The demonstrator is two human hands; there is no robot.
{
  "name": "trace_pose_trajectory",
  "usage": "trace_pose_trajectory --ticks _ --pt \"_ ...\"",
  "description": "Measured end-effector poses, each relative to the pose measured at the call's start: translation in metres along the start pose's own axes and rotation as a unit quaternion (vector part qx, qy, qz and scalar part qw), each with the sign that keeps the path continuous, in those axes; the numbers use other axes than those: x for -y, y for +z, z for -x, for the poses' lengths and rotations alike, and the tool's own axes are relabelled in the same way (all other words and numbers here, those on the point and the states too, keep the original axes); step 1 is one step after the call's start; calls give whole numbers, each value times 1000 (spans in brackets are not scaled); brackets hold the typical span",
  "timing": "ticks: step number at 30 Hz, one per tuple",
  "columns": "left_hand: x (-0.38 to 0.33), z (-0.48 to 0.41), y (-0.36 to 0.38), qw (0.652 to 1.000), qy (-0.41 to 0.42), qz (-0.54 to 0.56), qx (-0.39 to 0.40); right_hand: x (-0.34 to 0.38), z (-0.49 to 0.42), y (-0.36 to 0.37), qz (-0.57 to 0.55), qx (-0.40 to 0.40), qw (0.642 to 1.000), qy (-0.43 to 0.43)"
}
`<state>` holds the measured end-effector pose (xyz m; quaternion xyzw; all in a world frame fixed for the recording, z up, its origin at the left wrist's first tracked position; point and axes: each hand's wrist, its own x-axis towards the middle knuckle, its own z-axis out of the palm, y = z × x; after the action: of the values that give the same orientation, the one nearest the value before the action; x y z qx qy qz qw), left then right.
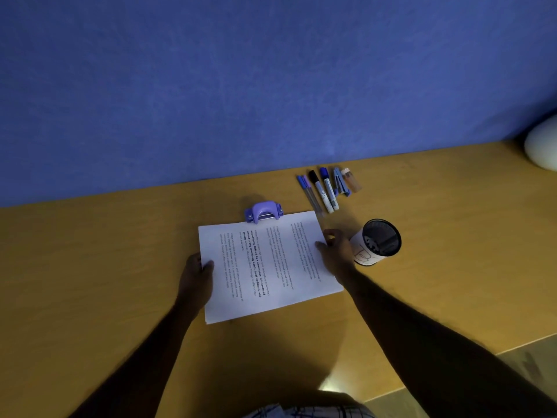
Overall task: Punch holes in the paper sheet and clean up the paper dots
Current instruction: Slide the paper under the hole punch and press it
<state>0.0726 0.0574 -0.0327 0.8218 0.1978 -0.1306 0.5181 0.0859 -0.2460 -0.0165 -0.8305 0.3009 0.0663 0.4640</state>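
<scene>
A printed white paper sheet [265,267], on top of a thin stack, lies on the yellow-brown desk [105,267]. Its far edge is slid into the slot of a purple hole punch [264,211]. My left hand [197,274] grips the sheet's left edge, thumb on top. At the right edge my right hand [334,247] pinches the sheet. No paper dots are visible.
A black mesh cup [378,241] with a white paper label stands just right of my right hand. Several pens and markers [321,191], a small blue stapler [340,182] and a small tube [352,179] lie by the blue wall. A white rounded object [542,146] sits far right.
</scene>
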Motion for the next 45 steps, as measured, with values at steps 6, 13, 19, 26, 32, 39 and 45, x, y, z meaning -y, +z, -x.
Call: trace_pose_trajectory --ticks 6,13,19,26,32,39,45 --pt "2 0 -1 1000 16 2 -5 3 -10 3 17 -9 1000 -6" --pt "1 -3 0 999 30 -23 -25 6 -14 6 21 -17 1000 -8" --pt "-3 -3 1 998 34 -41 -27 2 -12 10 19 -42 999 -16" --pt "-2 -3 4 998 32 -38 -37 -2 -12 12 85 -49 993 -67" --pt "-1 -4 6 998 26 -47 -43 -5 -13 21 197 -98 964 -152" --pt "-5 -2 5 991 25 -65 -111 41 -30 43 138 -23 955 -261" --pt "-6 -1 5 988 22 -75 -131 100 -58 57 174 116 939 -275"
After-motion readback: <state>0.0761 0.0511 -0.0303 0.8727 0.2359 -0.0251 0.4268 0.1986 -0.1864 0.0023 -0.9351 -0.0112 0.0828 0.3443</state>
